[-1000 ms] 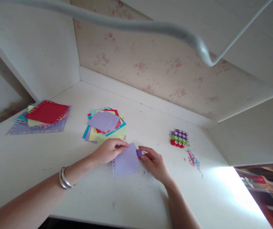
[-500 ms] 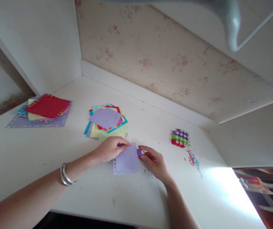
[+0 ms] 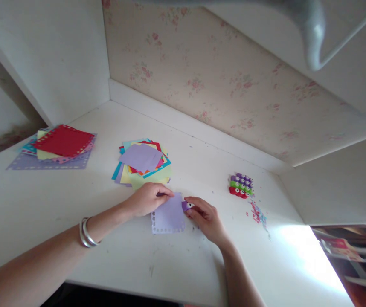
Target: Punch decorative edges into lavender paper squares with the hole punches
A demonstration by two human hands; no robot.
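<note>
Left hand [image 3: 152, 199] pinching top left part of purple sheet [image 3: 169, 214], thumb and fingers closed on it. Right hand [image 3: 204, 216] gripping small purple punch [image 3: 187, 206] at sheet's right edge, white round spot on punch. Sheet lies on white table [image 3: 122, 256] between the hands, row of holes down its left side and along the near edge. Beyond left hand: pile of colored paper [image 3: 143, 158], plain purple piece on top. Far left: stack of punched sheets [image 3: 64, 141], red one on top, larger purple one at bottom. Right side: block of punches [image 3: 242, 185] in purple, green and red rows, paper bits [image 3: 257, 212] scattered just beside it. Two silver bangles [image 3: 87, 232] on left wrist.
</note>
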